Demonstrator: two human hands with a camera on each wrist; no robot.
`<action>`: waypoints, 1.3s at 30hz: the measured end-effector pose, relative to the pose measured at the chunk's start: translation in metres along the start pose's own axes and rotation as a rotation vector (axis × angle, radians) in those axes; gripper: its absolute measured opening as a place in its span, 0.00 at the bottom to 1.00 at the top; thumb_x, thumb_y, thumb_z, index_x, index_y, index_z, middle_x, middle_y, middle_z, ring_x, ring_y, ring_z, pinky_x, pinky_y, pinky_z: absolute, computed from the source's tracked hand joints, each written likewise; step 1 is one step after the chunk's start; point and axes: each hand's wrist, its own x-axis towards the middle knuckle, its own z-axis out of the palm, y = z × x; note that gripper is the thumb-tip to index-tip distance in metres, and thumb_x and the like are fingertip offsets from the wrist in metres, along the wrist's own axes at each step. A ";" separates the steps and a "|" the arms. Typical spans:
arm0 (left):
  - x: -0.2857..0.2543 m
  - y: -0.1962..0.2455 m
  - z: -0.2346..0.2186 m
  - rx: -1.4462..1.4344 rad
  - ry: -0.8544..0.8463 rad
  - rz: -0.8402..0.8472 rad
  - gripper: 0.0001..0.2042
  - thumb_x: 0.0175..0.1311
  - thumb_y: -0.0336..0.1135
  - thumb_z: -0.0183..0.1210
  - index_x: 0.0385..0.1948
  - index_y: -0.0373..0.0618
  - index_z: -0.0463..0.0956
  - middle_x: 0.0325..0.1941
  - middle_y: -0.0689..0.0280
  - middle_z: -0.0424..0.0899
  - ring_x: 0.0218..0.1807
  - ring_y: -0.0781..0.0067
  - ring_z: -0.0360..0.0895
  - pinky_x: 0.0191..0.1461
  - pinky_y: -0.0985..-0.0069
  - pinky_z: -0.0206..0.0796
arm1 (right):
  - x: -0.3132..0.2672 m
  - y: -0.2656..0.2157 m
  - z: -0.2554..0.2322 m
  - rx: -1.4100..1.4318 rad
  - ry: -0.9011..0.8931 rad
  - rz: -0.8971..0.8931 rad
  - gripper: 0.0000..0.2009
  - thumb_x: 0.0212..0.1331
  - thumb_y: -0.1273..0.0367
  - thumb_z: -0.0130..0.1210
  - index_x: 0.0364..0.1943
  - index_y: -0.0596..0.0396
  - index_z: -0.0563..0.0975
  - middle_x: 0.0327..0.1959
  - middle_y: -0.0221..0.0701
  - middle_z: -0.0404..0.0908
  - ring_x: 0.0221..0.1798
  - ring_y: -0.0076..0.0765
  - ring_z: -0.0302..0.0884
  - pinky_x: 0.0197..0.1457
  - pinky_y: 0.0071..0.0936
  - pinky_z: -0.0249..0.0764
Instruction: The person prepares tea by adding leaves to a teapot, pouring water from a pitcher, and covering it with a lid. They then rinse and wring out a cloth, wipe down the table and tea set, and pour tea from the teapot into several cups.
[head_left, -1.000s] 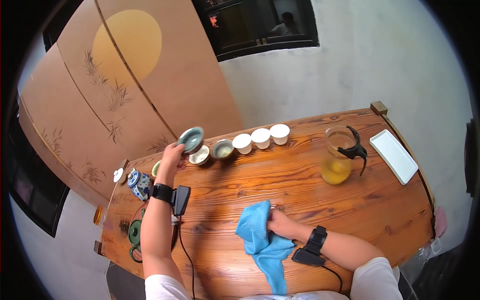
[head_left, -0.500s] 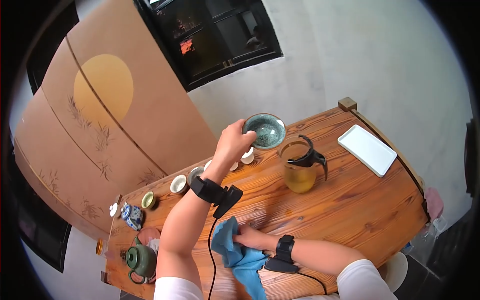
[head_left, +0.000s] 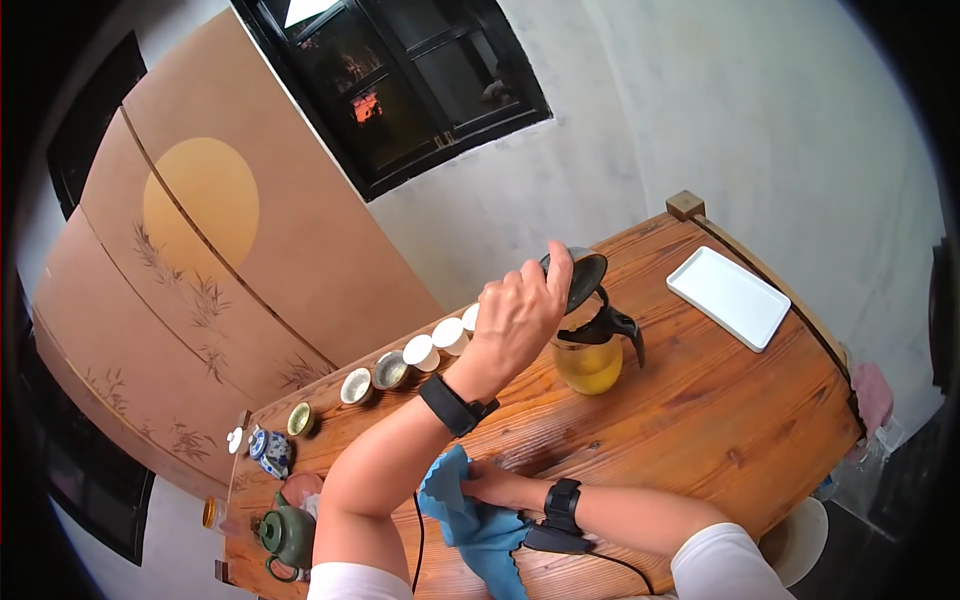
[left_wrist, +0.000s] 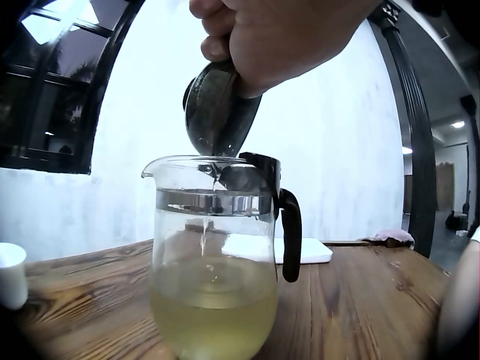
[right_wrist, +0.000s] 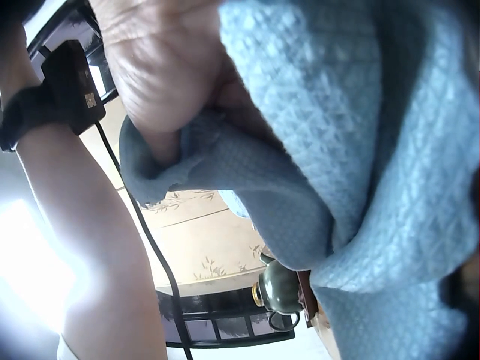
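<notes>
My left hand (head_left: 515,325) grips a dark teal-glazed tea bowl (head_left: 587,280), tipped steeply over the glass pitcher (head_left: 590,370). In the left wrist view, a thin stream runs from the bowl (left_wrist: 217,116) into the pitcher (left_wrist: 214,292), which stands upright with pale yellow liquid in its lower part. The pitcher has a metal band and a black handle (left_wrist: 291,236). Near the front of the table my right hand (head_left: 490,484) holds a crumpled light-blue cloth (head_left: 480,540). Its fingers are hidden in the folds, which fill much of the right wrist view.
Along the back edge stand several white cups (head_left: 420,352), a grey bowl (head_left: 390,371), a white bowl (head_left: 356,386) and a green cup (head_left: 300,419). A blue-and-white pot (head_left: 270,453) and a green teapot (head_left: 288,532) are at left. A white tray (head_left: 728,298) lies at right.
My left hand has carried the tea bowl from the back row rightward to the pitcher and tipped it over. My right hand keeps hold of the cloth. The head view has swung right.
</notes>
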 end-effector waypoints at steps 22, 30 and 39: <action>-0.233 0.006 -0.092 -0.679 -0.302 -0.964 0.16 0.52 0.28 0.51 0.45 0.42 0.64 0.20 0.50 0.75 0.23 0.49 0.74 0.24 0.63 0.65 | 0.006 -0.016 -0.008 0.038 0.210 -0.129 0.14 0.52 0.72 0.55 0.44 0.59 0.71 0.39 0.29 0.77 0.39 0.22 0.73 0.46 0.22 0.69; -0.233 0.008 -0.110 -0.564 -0.413 -0.664 0.12 0.44 0.25 0.54 0.30 0.41 0.62 0.16 0.53 0.71 0.20 0.51 0.72 0.21 0.61 0.63 | -0.014 -0.054 0.011 -1.178 0.125 -0.740 0.18 0.38 0.83 0.49 0.39 0.60 0.74 0.37 0.42 0.77 0.38 0.46 0.76 0.41 0.34 0.74; -0.231 0.008 -0.096 -0.701 -0.217 -0.853 0.10 0.51 0.22 0.49 0.35 0.37 0.62 0.22 0.48 0.73 0.23 0.48 0.73 0.22 0.62 0.63 | -0.005 -0.009 0.023 -0.234 0.469 -0.400 0.10 0.49 0.79 0.50 0.38 0.61 0.74 0.33 0.31 0.79 0.36 0.26 0.75 0.40 0.22 0.70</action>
